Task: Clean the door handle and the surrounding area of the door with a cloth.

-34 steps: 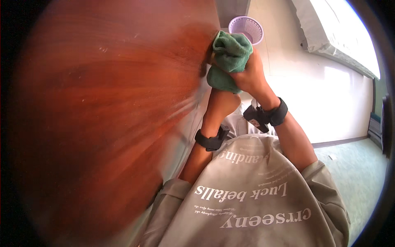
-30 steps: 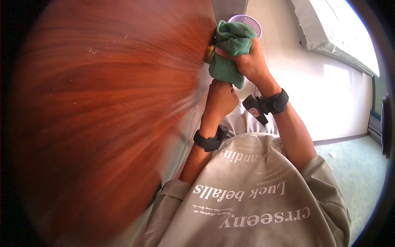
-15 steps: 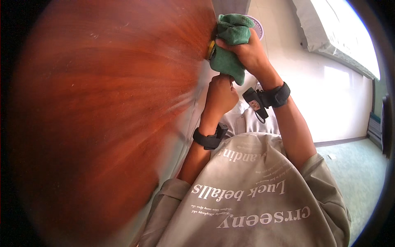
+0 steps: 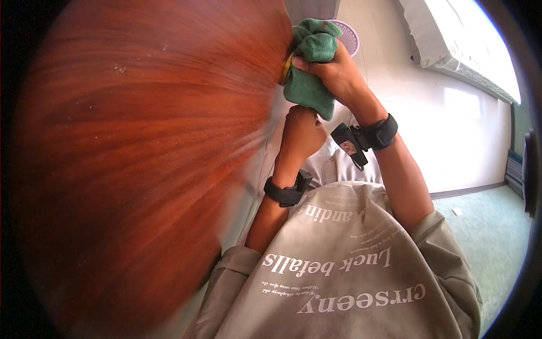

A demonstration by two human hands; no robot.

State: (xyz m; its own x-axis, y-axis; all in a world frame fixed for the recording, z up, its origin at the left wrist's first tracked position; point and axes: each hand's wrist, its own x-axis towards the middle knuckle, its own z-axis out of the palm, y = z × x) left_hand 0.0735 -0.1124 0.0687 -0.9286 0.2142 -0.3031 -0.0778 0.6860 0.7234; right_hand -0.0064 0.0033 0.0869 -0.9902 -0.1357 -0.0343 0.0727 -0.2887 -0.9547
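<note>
A crumpled green cloth (image 4: 309, 90) is bunched in my right hand (image 4: 341, 73), whose fingers are wrapped round it, the thumb lying across its left side. The cloth presses against a yellow-edged part (image 4: 286, 70) at the right edge of a large reddish-brown wooden surface (image 4: 164, 141); most of that part is covered. Just below the cloth, my left hand (image 4: 305, 131) is closed, knuckles up, close to the cloth's lower end. What its fingers hold, if anything, is hidden.
A light purple basket (image 4: 350, 37) stands on the pale tiled floor (image 4: 384, 62) behind the cloth. At the upper right is a white-covered piece of furniture (image 4: 451, 39). Black straps with small devices (image 4: 350, 144) sit on both my wrists.
The right hand and the cloth have shifted slightly to the left, and the cloth's lower end hangs a little lower. My left hand stays almost in place.
</note>
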